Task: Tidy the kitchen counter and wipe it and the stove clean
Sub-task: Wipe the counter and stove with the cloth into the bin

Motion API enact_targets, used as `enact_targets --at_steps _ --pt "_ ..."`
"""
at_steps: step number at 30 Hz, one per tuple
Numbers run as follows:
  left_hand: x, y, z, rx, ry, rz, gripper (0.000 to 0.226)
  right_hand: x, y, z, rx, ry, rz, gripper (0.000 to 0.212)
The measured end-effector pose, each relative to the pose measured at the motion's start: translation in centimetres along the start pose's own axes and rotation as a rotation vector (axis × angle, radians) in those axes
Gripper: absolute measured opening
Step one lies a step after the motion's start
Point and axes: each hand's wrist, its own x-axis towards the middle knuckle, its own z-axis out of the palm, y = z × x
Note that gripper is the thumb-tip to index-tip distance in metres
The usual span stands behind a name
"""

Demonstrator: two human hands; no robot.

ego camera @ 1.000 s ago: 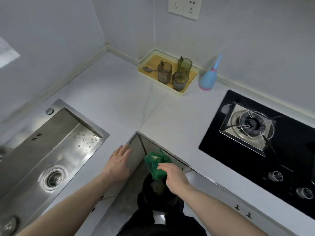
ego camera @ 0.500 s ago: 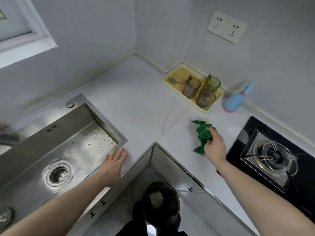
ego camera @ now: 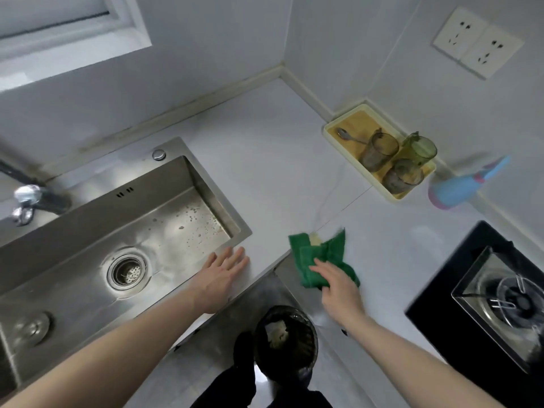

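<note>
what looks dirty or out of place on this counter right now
The glass cups in the yellow tray look grimy, with murky film inside. Water spots speckle the sink floor. A pale scrap lies at the green cloth under the right hand.

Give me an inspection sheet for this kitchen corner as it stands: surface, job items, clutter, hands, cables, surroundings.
Surface: white L-shaped countertop, mostly bare; a small pale scrap beside the cloth.
Job's things: crumpled green cleaning cloth on the counter near the inner corner; black glass gas stove with metal burner at right.
Clutter: yellow rectangular tray in the back corner holding three tinted glass cups and a metal spoon; blue spray bottle beside it.
Hands: left hand flat and open on the counter edge by the stainless steel sink; right hand pressing on the cloth.
Cables: nothing seen.
Surroundings: white double wall socket, window frame, faucet, black lined bin below.
</note>
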Motion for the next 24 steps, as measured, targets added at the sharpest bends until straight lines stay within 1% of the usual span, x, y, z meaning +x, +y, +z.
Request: enact_targets --at_steps 2,3,4,5,7,10,12,14,16,17,21,22,24 --pt "0.1 -0.3 -0.1 -0.001 0.014 -0.002 0.095 -2.4 -2.3 2.1 0.006 -0.174 -0.118 0.07" --pt "0.0 -0.4 -0.2 0.002 0.016 0.001 0.094 -3.3 -2.9 2.7 0.01 -0.233 -0.159 0.068" --pt "-0.1 -0.5 -0.2 0.006 0.017 0.005 0.093 -3.9 -3.3 3.0 0.049 -0.241 -0.17 0.067" --pt "-0.2 -0.6 -0.2 0.012 0.024 0.006 0.09 -3.9 -3.7 2.7 0.113 -0.21 -0.144 0.066" --pt "-0.7 -0.9 -0.1 0.011 0.047 -0.015 0.082 -2.6 -4.5 0.9 0.188 -0.078 -0.101 0.065" --pt "-1.6 -1.6 0.7 0.001 0.079 -0.074 0.08 1.8 -5.6 -3.8 0.227 0.122 -0.113 0.059" --pt "-2.1 -1.9 1.1 -0.011 0.081 -0.107 0.08 5.7 -6.2 -6.9 0.193 0.213 -0.124 0.052" --pt "-2.2 -1.9 1.4 -0.018 0.079 -0.122 0.08 9.8 -6.5 -8.7 0.11 0.245 -0.131 0.049" --pt "-1.9 -1.7 1.4 -0.029 0.083 -0.131 0.08 13.7 -6.5 -8.9 0.013 0.212 -0.113 0.05" --pt "-1.8 -1.7 1.4 -0.036 0.088 -0.137 0.08 15.4 -6.4 -8.4 -0.029 0.16 -0.091 0.051" --pt "-1.4 -1.5 1.5 -0.026 0.101 -0.16 0.078 18.7 -7.4 -4.3 -0.159 -0.139 0.01 0.056" --pt "-1.3 -1.4 1.6 -0.03 0.102 -0.165 0.077 18.4 -7.9 -3.1 -0.201 -0.167 0.003 0.058" --pt "-1.1 -1.2 1.7 -0.029 0.117 -0.179 0.078 16.7 -8.9 -1.1 -0.222 -0.137 -0.078 0.058"
